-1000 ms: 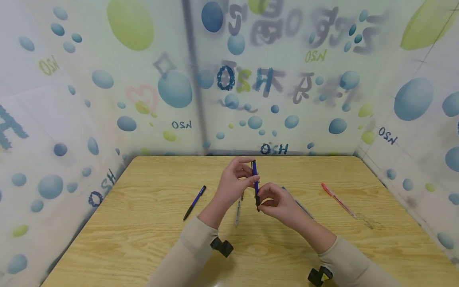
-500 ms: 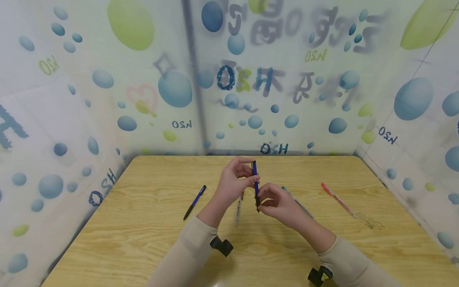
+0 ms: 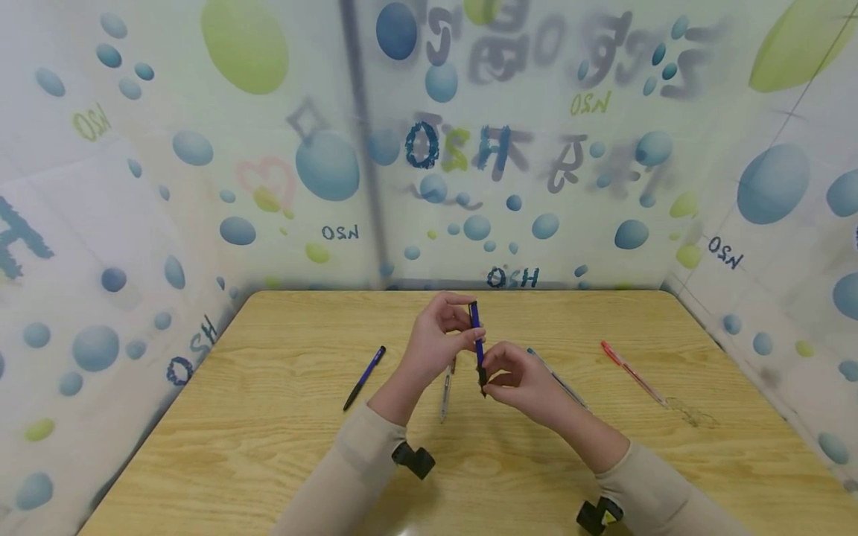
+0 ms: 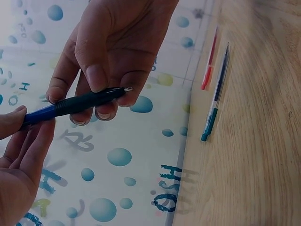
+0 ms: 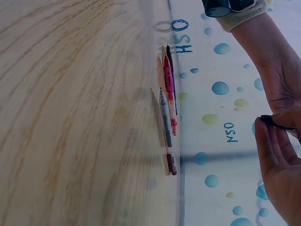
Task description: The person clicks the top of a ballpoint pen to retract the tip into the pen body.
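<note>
A blue click pen (image 3: 477, 342) with a black grip is held nearly upright above the table by both hands. My left hand (image 3: 439, 335) holds its blue barrel between thumb and fingers, one finger reaching over the top end. My right hand (image 3: 526, 380) pinches the black grip low down, close to the tip. In the left wrist view the pen's metal point (image 4: 128, 89) sticks out past the right thumb. At the edge of the right wrist view, a dark end of the pen (image 5: 277, 123) shows between the fingers.
On the wooden table (image 3: 221, 447) lie a blue and black pen (image 3: 364, 378) at left, a clear-barrelled pen (image 3: 445, 394) partly behind the left hand, a teal-ended pen (image 3: 563, 383) behind the right, and a red pen (image 3: 633, 374) farther right. A patterned wall (image 3: 429, 216) rises behind.
</note>
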Tool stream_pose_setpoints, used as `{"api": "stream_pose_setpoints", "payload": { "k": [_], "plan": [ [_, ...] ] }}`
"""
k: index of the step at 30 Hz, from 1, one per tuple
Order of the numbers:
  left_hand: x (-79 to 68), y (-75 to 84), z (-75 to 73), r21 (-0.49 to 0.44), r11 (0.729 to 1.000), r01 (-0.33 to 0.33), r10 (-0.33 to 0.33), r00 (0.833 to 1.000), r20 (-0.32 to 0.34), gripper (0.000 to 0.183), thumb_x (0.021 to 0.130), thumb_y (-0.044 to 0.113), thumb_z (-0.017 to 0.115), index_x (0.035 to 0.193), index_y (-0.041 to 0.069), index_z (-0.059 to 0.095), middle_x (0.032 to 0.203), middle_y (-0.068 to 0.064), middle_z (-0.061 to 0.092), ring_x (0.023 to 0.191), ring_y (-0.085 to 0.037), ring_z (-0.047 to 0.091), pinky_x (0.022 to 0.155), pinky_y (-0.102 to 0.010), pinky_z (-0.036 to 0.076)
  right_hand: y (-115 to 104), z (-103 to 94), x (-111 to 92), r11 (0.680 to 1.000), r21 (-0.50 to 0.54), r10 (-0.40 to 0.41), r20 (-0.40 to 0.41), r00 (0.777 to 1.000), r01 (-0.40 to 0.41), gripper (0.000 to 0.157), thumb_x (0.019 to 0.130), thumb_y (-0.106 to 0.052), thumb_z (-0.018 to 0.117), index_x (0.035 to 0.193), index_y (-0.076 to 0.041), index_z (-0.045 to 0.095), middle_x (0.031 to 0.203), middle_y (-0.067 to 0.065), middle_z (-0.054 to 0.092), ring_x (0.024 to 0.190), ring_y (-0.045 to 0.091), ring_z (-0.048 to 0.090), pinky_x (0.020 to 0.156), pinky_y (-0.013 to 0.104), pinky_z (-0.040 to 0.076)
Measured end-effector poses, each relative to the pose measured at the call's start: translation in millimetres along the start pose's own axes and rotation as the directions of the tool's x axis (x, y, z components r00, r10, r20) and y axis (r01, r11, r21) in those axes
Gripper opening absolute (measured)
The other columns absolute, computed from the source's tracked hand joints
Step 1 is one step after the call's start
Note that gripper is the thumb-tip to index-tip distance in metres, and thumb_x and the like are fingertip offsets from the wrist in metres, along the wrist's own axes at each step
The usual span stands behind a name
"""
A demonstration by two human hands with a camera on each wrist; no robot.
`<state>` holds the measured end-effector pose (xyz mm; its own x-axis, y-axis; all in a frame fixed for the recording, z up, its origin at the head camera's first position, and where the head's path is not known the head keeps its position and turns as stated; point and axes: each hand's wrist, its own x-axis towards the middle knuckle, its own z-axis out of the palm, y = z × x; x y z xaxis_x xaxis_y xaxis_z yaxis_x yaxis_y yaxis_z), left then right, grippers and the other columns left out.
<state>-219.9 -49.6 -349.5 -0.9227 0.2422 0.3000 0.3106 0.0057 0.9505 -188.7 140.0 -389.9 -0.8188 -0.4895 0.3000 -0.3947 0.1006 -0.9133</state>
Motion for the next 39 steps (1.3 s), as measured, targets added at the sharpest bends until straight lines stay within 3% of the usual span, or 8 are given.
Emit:
{"api": "stream_pose_setpoints", "payload": {
  "k": [9, 20, 31, 39],
  "plan": [
    [-2.0, 1.3, -1.2, 0.014, 1.0, -0.025, 0.025, 0.998, 0.05, 0.045, 0.089, 0.0, 0.069, 0.129, 0.006, 0.051, 0.092, -0.011, 0.06, 0.081, -0.022, 0.066, 0.07, -0.041, 0.058, 3.2, -0.9, -0.3, 1.0, -0.013, 0.004, 0.004, 1.0, -0.004, 0.024, 0.086, 0.011, 0.065, 0.105, 0.002, 0.054, 0.101, 0.017, 0.055, 0.091, 0.028, 0.062, 0.079, 0.034, 0.056],
    [-2.1, 3.6, -1.5, -0.02, 0.999, -0.032, 0.033, 0.996, 0.08, 0.053, 0.088, -0.003, 0.069, 0.132, 0.016, 0.048, 0.093, -0.013, 0.058, 0.082, -0.024, 0.066, 0.074, -0.052, 0.056, 1.9, -2.8, -1.6, 1.0, -0.026, 0.003, 0.012, 1.0, -0.003, 0.023, 0.087, 0.009, 0.065, 0.106, 0.001, 0.054, 0.102, 0.017, 0.054, 0.092, 0.03, 0.061, 0.079, 0.034, 0.056],
    [-4.7, 3.7, -4.5, 0.073, 0.997, -0.02, 0.013, 0.995, 0.102, 0.055, 0.089, 0.007, 0.071, 0.137, 0.021, 0.047, 0.108, -0.01, 0.062, 0.095, -0.022, 0.065, 0.079, -0.039, 0.055, 1.6, -5.8, -3.8, 0.999, -0.034, -0.022, 0.036, 0.999, 0.024, 0.024, 0.088, 0.009, 0.065, 0.108, 0.0, 0.056, 0.107, 0.016, 0.054, 0.095, 0.03, 0.062, 0.081, 0.034, 0.055],
    [-6.9, 2.8, -12.2, 0.111, 0.992, -0.053, 0.039, 0.992, 0.123, 0.063, 0.09, 0.005, 0.07, 0.144, 0.022, 0.042, 0.11, -0.01, 0.062, 0.096, -0.021, 0.065, 0.081, -0.037, 0.055, 1.5, -8.4, -5.8, 0.998, -0.042, -0.033, 0.056, 0.998, 0.035, 0.029, 0.087, 0.011, 0.064, 0.112, -0.002, 0.057, 0.11, 0.018, 0.055, 0.094, 0.03, 0.062, 0.08, 0.035, 0.056]
  ]
}}
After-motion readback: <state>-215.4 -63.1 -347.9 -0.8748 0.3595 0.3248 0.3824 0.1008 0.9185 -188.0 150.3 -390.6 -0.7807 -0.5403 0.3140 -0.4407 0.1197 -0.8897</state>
